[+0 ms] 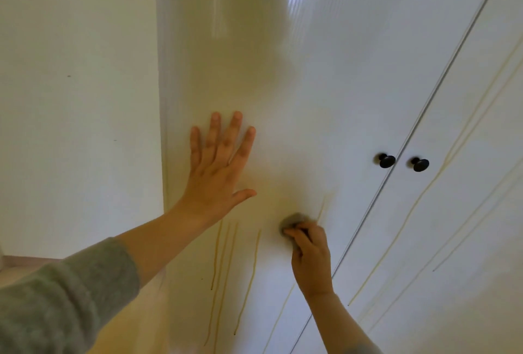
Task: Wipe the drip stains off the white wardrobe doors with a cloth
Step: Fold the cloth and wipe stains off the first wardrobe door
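While the left hand (218, 167) lies flat on the left wardrobe door (283, 85) w/ fingers straight & spread, holding nothing, the right hand (310, 254) has its fingers curled round a bunched grey cloth (294, 219), pressed to the same door lower down & to the R of the flat hand. Yellowish drip stains (216, 254) run down this door below both hands, one thin streak just beside the cloth, & more cross the right door (467, 212) beyond the two black knobs (387, 160). On the left forearm sits a grey sleeve (70, 297); plain wall (76, 99) to the L.
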`<action>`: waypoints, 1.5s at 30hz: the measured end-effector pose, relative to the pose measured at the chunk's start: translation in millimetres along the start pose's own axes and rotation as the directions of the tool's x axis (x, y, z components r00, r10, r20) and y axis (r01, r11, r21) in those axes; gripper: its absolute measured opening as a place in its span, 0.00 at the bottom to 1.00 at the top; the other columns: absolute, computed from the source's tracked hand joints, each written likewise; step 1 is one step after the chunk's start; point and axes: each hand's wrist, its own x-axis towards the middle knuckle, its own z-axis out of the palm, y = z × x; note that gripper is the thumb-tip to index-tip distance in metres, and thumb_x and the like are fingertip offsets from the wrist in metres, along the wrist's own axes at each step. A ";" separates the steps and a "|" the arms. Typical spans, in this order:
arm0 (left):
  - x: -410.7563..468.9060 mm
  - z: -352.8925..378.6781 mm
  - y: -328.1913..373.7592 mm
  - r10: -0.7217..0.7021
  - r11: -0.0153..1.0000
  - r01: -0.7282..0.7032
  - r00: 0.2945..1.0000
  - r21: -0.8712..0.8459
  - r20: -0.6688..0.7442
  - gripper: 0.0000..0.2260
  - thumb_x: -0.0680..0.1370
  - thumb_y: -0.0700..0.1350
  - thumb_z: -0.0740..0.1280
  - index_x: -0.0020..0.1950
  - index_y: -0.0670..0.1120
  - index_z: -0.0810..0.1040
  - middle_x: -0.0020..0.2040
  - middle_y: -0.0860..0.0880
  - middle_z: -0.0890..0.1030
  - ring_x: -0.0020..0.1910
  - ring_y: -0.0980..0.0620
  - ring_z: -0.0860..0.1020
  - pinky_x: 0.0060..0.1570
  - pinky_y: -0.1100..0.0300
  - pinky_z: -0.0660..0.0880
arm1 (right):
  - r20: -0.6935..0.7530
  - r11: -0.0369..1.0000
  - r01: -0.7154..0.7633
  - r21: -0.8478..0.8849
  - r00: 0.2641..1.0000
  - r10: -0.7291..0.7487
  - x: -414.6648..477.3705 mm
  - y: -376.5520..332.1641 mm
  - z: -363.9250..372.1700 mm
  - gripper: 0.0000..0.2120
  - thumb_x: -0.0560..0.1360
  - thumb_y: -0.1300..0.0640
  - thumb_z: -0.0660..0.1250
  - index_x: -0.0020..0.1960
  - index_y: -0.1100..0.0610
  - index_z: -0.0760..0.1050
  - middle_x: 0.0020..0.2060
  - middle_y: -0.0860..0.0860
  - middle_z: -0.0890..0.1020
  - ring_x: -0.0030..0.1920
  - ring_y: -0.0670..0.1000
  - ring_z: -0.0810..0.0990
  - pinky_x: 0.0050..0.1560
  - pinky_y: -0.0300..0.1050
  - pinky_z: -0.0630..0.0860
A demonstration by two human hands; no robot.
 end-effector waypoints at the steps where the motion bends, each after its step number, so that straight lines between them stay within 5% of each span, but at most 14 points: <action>1: 0.3 2.3 -0.3 -0.001 1.000 0.001 1.000 0.014 0.015 0.57 0.65 0.64 0.76 0.81 0.46 0.45 0.81 0.41 0.42 0.78 0.34 0.39 0.73 0.32 0.41 | 0.013 1.000 -0.029 0.003 1.000 0.029 -6.1 3.0 -3.4 0.10 0.74 0.69 0.68 0.51 0.60 0.83 0.51 0.47 0.76 0.51 0.52 0.77 0.54 0.37 0.73; 4: 2.7 8.2 1.1 -0.013 0.999 0.011 0.999 0.049 0.039 0.62 0.61 0.68 0.76 0.81 0.46 0.41 0.80 0.41 0.37 0.77 0.34 0.35 0.72 0.31 0.38 | -0.086 0.993 -0.115 0.022 0.989 0.116 12.2 4.4 -25.8 0.17 0.71 0.75 0.71 0.54 0.60 0.83 0.51 0.52 0.77 0.52 0.52 0.76 0.56 0.42 0.74; 8: 5.9 14.7 2.8 -0.030 0.998 0.028 0.999 0.057 0.036 0.65 0.58 0.70 0.75 0.81 0.46 0.40 0.79 0.42 0.34 0.76 0.34 0.33 0.70 0.30 0.35 | -0.325 0.996 -0.085 0.025 0.942 0.088 79.6 3.3 -64.8 0.16 0.74 0.69 0.62 0.57 0.60 0.82 0.53 0.57 0.76 0.56 0.53 0.73 0.58 0.41 0.71; 13: 6.4 16.8 1.9 -0.023 0.998 0.021 0.999 0.057 0.028 0.65 0.58 0.70 0.75 0.81 0.46 0.39 0.79 0.42 0.33 0.76 0.35 0.32 0.70 0.31 0.33 | -0.348 0.997 -0.070 -0.035 0.936 0.054 108.9 19.0 -60.2 0.23 0.69 0.72 0.57 0.58 0.60 0.81 0.55 0.57 0.75 0.57 0.55 0.72 0.61 0.41 0.69; 17: 7.0 16.7 2.4 -0.021 0.998 0.020 1.000 0.051 0.024 0.65 0.58 0.70 0.74 0.81 0.46 0.39 0.79 0.43 0.33 0.76 0.35 0.31 0.70 0.33 0.31 | -0.240 0.994 -0.110 -0.008 0.965 0.105 57.5 27.1 -32.8 0.13 0.74 0.68 0.60 0.51 0.62 0.82 0.50 0.55 0.77 0.54 0.50 0.74 0.58 0.32 0.66; 20: 7.4 15.6 3.0 -0.025 0.998 0.023 0.999 0.050 0.034 0.65 0.58 0.71 0.74 0.81 0.46 0.39 0.78 0.43 0.32 0.75 0.36 0.30 0.70 0.35 0.28 | -0.081 0.989 -0.140 0.040 0.986 0.143 4.8 35.4 -20.0 0.10 0.74 0.69 0.62 0.47 0.62 0.82 0.47 0.39 0.71 0.52 0.34 0.68 0.54 0.27 0.66; 24: 7.6 13.2 3.9 -0.024 0.999 0.023 0.999 0.045 0.040 0.65 0.59 0.70 0.74 0.80 0.46 0.38 0.78 0.43 0.31 0.75 0.36 0.29 0.70 0.35 0.28 | 0.052 0.986 -0.153 -0.061 0.986 0.156 -31.5 50.9 -23.7 0.13 0.71 0.73 0.68 0.46 0.58 0.83 0.46 0.41 0.74 0.48 0.40 0.69 0.48 0.33 0.72; 27: 7.3 13.5 3.0 -0.024 0.999 0.022 0.999 0.047 0.036 0.65 0.59 0.70 0.74 0.80 0.46 0.38 0.78 0.43 0.31 0.75 0.36 0.30 0.70 0.33 0.30 | -0.072 0.977 -0.214 -0.013 0.974 0.213 -9.3 47.4 -42.9 0.17 0.68 0.76 0.73 0.51 0.59 0.83 0.48 0.48 0.76 0.50 0.47 0.74 0.54 0.32 0.71; 34: 6.4 15.2 4.2 -0.024 0.998 0.022 0.999 0.058 0.035 0.65 0.59 0.71 0.73 0.81 0.45 0.39 0.79 0.42 0.34 0.76 0.35 0.32 0.69 0.30 0.34 | -0.429 0.989 -0.141 0.034 0.892 0.142 94.3 40.8 -76.9 0.19 0.72 0.72 0.60 0.57 0.61 0.81 0.53 0.50 0.73 0.53 0.53 0.74 0.50 0.42 0.72; 40: 6.5 14.3 5.8 -0.032 0.997 0.029 0.998 0.071 0.054 0.64 0.60 0.71 0.73 0.81 0.46 0.39 0.79 0.42 0.34 0.76 0.35 0.31 0.70 0.31 0.34 | -0.341 0.965 -0.260 0.033 0.905 0.255 51.6 49.0 -49.9 0.18 0.69 0.73 0.60 0.54 0.61 0.81 0.51 0.52 0.75 0.53 0.51 0.72 0.53 0.44 0.73; 43: 5.9 11.0 8.8 -0.053 0.996 0.048 0.996 0.074 0.069 0.65 0.59 0.70 0.74 0.81 0.46 0.39 0.79 0.42 0.33 0.75 0.36 0.30 0.70 0.33 0.32 | -0.131 0.949 -0.304 0.089 0.940 0.313 13.0 50.7 -48.4 0.17 0.71 0.76 0.65 0.48 0.57 0.81 0.47 0.42 0.73 0.47 0.51 0.75 0.49 0.41 0.75; 45: 5.2 8.0 11.1 -0.063 0.995 0.058 0.996 0.076 0.065 0.65 0.59 0.69 0.76 0.81 0.46 0.39 0.79 0.41 0.35 0.76 0.36 0.32 0.71 0.32 0.34 | 0.051 0.887 -0.419 0.195 0.907 0.418 -3.9 45.1 -54.5 0.18 0.75 0.72 0.66 0.45 0.48 0.80 0.45 0.40 0.72 0.38 0.54 0.78 0.38 0.40 0.77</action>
